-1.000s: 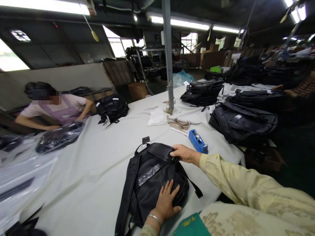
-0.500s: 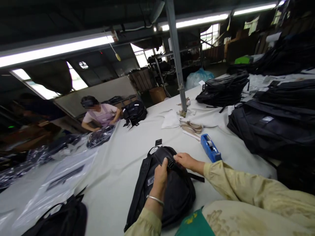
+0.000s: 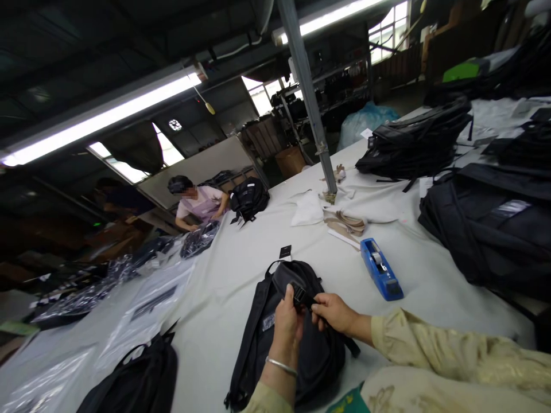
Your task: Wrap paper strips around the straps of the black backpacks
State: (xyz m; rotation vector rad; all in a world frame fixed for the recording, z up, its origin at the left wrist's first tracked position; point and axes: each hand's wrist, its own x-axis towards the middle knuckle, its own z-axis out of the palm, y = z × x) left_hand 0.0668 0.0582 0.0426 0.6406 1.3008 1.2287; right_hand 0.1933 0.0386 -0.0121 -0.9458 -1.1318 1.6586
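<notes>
A black backpack (image 3: 275, 344) lies on the white-covered table right in front of me, its top loop and a small black tag (image 3: 285, 251) pointing away. My left hand (image 3: 287, 321), with a bangle at the wrist, is closed around a black buckle (image 3: 298, 294) near the top of the bag, thumb on top. Just to its right, my right hand (image 3: 338, 312) pinches the black strap that runs from the buckle. A clear plastic patch (image 3: 267, 322) shows on the bag's front, left of my left hand.
A blue tape dispenser (image 3: 381, 269) sits right of the bag. Black backpacks (image 3: 486, 223) are piled at the right, and another backpack (image 3: 133, 373) lies at lower left. Past a metal post (image 3: 307, 97), a co-worker (image 3: 200, 203) handles a plastic-wrapped bag (image 3: 198, 240). Beige straps (image 3: 346, 222) lie mid-table.
My view has turned left. My right hand has shifted from the flap's edge, down beside the buckle, and now pinches the strap. My left hand stays at the buckle.
</notes>
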